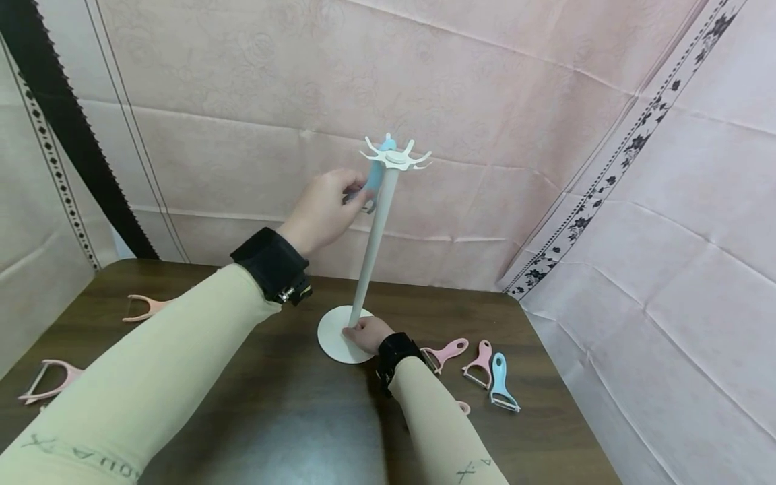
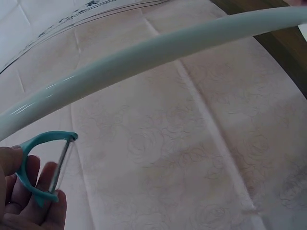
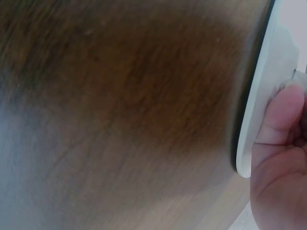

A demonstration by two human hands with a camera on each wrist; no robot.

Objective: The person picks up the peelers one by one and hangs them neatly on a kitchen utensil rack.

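We start with the brown wooden table (image 1: pixel 273 417), set against pink patterned cloth hung behind and to both sides. On it stands a white rack (image 1: pixel 374 229): a round flat base, a tall thin pole and a crown of small hooks at the top. It looks light and top-heavy to us, likely to tip if pushed high up, so the base is the sound place to steady it. Our right hand (image 1: pixel 366 333) does just that, thumb and fingers lying on the base rim; the right wrist view shows the thumb pressing flat on the white disc, not curled round anything.

Our left hand (image 1: pixel 321 210) is raised beside the pole near the crown, its grip pinched on a blue peeler (image 1: pixel 374 176). The peeler hangs just under the hooks; we cannot tell whether its handle hole is already on one. In the left wrist view the fingers hold its Y-shaped head beside the metal blade. We judge it light, stiff plastic, smooth, with a sharp blade, best taken by the yoke arms or handle.

Other peelers lie on the table: two pink ones (image 1: pixel 445 353) and a blue one (image 1: pixel 500 382) right of the base, more pink ones (image 1: pixel 145 308) far left.
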